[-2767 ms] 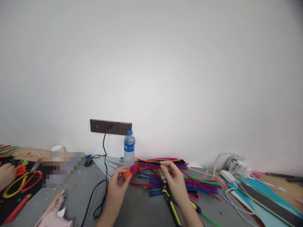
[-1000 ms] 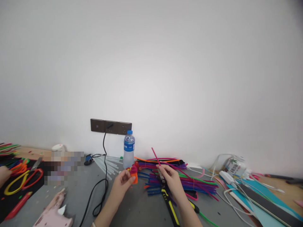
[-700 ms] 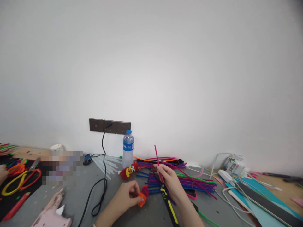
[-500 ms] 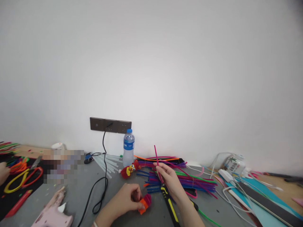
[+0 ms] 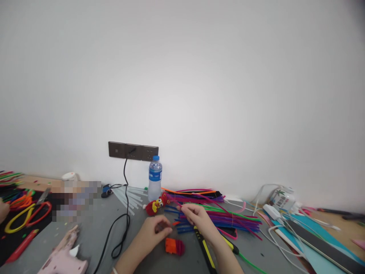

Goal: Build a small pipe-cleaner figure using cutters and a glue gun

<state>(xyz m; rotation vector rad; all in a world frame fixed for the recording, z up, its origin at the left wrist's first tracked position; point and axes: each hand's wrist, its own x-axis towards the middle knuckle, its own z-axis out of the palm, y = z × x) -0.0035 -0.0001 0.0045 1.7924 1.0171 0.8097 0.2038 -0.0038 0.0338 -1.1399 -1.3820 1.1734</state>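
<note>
My left hand (image 5: 154, 234) hovers over the grey table with thumb and forefinger apart and nothing between them. Just below its fingertips lies a small orange and magenta fuzzy piece (image 5: 174, 246). My right hand (image 5: 196, 220) is closed in a pinch on a magenta pipe cleaner (image 5: 179, 206), most of which the fingers hide. Beneath that wrist is a black and yellow tool handle (image 5: 203, 247). Bundles of blue and purple pipe cleaners (image 5: 242, 224) lie behind and right of the hand. A red and yellow fuzzy figure with eyes (image 5: 156, 205) rests beyond my left hand.
A water bottle (image 5: 155, 180) stands by the wall. A black cable (image 5: 125, 220) runs down from the socket. At left are scissors (image 5: 42, 213), a pink glue gun (image 5: 64, 258) and another person's hand (image 5: 3, 210). White cords (image 5: 281, 243) and a dark flat device (image 5: 322, 243) lie right.
My left hand has let go of the orange and magenta piece, which now lies on the table. My right hand has moved slightly left and down, and the upright pipe cleaner has tipped over.
</note>
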